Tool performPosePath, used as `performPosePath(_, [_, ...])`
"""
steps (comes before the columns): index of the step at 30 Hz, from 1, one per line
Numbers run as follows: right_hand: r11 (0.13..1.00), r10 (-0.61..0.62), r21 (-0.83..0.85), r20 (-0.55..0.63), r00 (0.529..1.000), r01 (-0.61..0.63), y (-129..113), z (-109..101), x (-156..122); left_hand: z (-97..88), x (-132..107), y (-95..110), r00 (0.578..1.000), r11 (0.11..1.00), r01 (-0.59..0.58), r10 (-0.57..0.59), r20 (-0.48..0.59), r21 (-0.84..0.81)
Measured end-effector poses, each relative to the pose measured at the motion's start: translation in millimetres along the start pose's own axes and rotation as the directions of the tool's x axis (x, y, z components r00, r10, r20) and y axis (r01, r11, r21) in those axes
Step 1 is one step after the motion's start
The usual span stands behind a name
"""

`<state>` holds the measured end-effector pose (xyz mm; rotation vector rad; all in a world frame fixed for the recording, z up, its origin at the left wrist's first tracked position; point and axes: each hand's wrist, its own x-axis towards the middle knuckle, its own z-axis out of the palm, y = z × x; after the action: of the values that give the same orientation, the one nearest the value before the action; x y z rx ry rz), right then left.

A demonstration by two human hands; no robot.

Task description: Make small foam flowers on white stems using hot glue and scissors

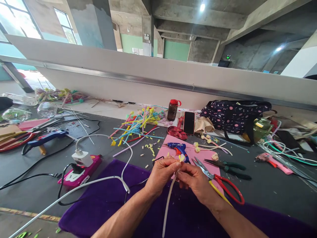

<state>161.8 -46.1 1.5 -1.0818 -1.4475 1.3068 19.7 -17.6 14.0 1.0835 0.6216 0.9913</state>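
Note:
Over the purple cloth point(99, 205), my two hands meet at a small yellow-and-pale craft flower point(182, 158) on a long white stem point(167, 205). My left hand point(162, 172) pinches it just below the bloom. The fingers of my right hand point(194, 178) are closed at the top of the same stem, and its loose end hangs down toward me. Right behind the bloom, a blue glue gun point(177, 148) lies on a pink sheet point(170, 140). Beside my right hand are scissors with red and yellow handles point(228, 185) and dark-green-handled pliers point(229, 165).
Small flowers on stems point(208, 147) lie across the sheet. A pile of coloured stems point(138, 124), a bottle point(173, 110), a phone point(189, 123) and a patterned bag point(232, 115) stand behind. At left, a magenta power strip point(92, 168) trails cables. A pink glue gun point(274, 163) lies right.

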Motion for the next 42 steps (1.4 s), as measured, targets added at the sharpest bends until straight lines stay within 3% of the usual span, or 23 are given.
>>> performPosePath(4, [0.985, -0.092, -0.153, -0.058, 0.994, 0.082, -4.0, -3.5, -1.3, -0.8, 0.6, -0.2, 0.996, 0.995, 0.076, -0.072, -0.049, 0.072])
performPosePath(8, [0.868, -0.259, -0.462, -0.111, 0.959, 0.181, -7.2, -2.8, -1.8, -3.9, 3.0, -4.5, 0.985, 0.987, 0.16, -0.157, -0.076, 0.031])
performPosePath(11, [0.814, -0.308, -0.535, -0.073, 0.949, 0.223, -7.4, -1.6, -1.9, -6.3, 4.5, -7.6, 0.979, 0.981, 0.194, -0.194, -0.061, -0.015])
performPosePath(14, [0.829, -0.293, -0.507, -0.035, 0.955, 0.236, -7.8, -4.8, -2.6, -8.2, 4.8, -7.2, 0.977, 0.978, 0.204, -0.206, -0.063, -0.035])
performPosePath(21, [0.948, -0.219, -0.263, -0.127, 0.967, 0.18, -13.2, -27.6, 0.9, -7.4, 3.2, -1.2, 0.968, 0.967, 0.251, -0.251, -0.006, -0.054])
performPosePath(24, [0.957, -0.222, -0.212, -0.098, 0.97, 0.198, -16.6, -35.5, 3.2, -6.4, 2.7, -1.0, 0.955, 0.954, 0.298, -0.297, 0.018, -0.03])
performPosePath(32, [0.916, -0.258, -0.281, 0.133, 0.957, 0.286, -19.7, -39.1, 2.3, -5.8, 1.2, 1.7, 0.936, 0.944, 0.322, -0.328, 0.126, 0.069])
performPosePath(42, [0.89, -0.276, -0.333, 0.152, 0.949, 0.312, -22.2, -37.7, 1.9, -5.2, 1.3, 2.3, 0.938, 0.944, 0.318, -0.327, 0.118, 0.084])
